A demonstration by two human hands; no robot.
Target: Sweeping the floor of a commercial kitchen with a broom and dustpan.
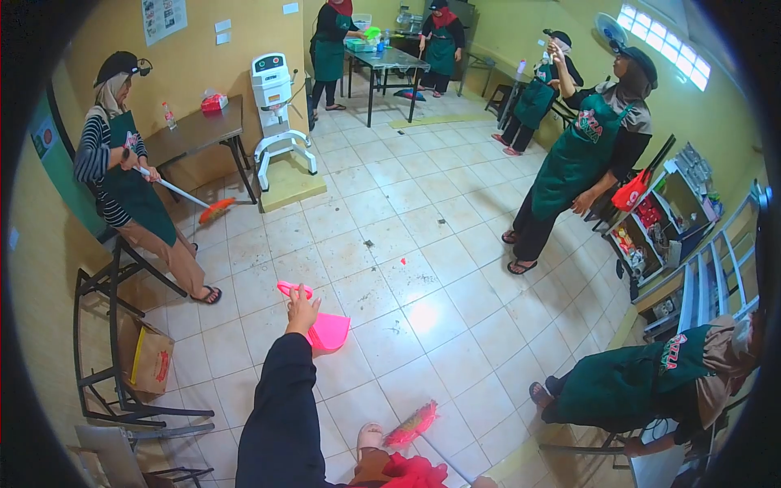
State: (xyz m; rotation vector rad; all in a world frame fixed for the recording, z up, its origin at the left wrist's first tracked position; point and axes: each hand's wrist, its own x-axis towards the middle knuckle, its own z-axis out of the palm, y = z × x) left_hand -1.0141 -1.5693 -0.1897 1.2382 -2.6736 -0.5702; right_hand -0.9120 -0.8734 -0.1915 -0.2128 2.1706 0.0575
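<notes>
My left hand (301, 312), at the end of a black sleeve, stretches forward and grips the handle of a bright pink plastic dustpan (331, 332). The pan hangs out in front of me, over the tiled floor. A broom with pink bristles (412, 424) rests head-down beside my foot (370, 437). Its pale handle (448, 462) runs down to the bottom edge of the view. There, just a sliver of my right hand (485, 482) shows around the handle's end; most of that hand is cut off.
Dark debris (368, 243) and a small red scrap (403, 261) lie on the tiles. At left, a person (131, 165) holds an orange-bristled broom (216, 210). Other people in green aprons (567, 165) stand right and behind. A white mixer (273, 91), metal frames (116, 341) and shelves (665, 226) line the walls.
</notes>
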